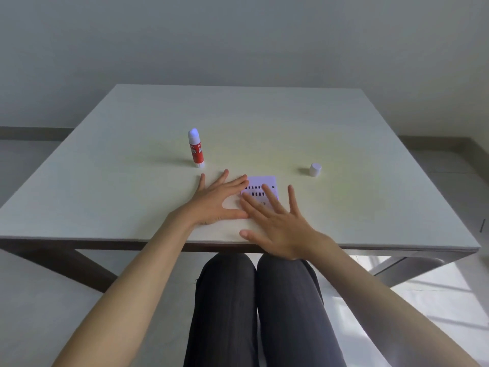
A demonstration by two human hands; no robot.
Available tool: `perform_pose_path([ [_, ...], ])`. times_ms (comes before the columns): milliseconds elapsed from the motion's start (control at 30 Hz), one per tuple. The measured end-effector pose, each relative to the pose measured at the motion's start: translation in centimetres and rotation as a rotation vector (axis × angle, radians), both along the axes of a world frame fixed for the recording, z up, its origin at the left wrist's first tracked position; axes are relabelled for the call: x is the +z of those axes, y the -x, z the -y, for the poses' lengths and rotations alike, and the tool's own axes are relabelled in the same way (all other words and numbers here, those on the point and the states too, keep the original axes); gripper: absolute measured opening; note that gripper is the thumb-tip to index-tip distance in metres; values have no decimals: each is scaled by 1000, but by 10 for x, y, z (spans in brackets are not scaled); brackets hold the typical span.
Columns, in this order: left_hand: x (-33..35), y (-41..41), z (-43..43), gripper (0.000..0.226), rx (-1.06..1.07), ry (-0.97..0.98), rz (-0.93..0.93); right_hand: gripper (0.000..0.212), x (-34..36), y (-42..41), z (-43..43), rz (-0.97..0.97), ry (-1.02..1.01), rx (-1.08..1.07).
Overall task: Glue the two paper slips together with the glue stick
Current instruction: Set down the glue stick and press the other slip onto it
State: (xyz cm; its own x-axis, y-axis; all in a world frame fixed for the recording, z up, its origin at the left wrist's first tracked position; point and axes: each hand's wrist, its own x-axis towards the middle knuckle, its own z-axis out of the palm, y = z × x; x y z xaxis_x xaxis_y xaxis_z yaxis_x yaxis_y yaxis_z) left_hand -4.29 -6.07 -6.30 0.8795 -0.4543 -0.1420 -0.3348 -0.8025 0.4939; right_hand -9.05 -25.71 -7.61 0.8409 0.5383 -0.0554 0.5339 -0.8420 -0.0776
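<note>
A white paper slip printed with rows of black bars lies flat on the table, near its front middle. Whether a second slip lies under it I cannot tell. My left hand rests flat with fingers spread, its fingertips touching the slip's left edge. My right hand is spread flat too, its fingers pressing on the slip's near part. A red and white glue stick stands upright without its cap, behind my left hand. Its white cap stands to the right of the slip.
The pale table ends just in front of my wrists, with my knees in dark trousers below the edge. A plain wall rises behind the far edge of the table.
</note>
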Motion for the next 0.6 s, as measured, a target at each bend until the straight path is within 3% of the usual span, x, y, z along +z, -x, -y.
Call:
perform_pose_path([
  [167, 2, 0, 0, 81, -10, -54, -5, 75, 17, -23, 24, 7, 70, -229],
  [267, 3, 0, 0, 80, -6, -48, -5, 89, 5, 1, 4, -1, -8, -42],
  [333, 3, 0, 0, 80, -5, -46, -4, 86, 1, 2, 6, -28, -10, -7],
  [467, 4, -1, 0, 81, -13, -57, -8, 76, 16, -33, 29, -17, 56, -252],
  [600, 2, -1, 0, 81, -4, -44, 0, 92, 2, -4, 1, 10, -3, -41],
])
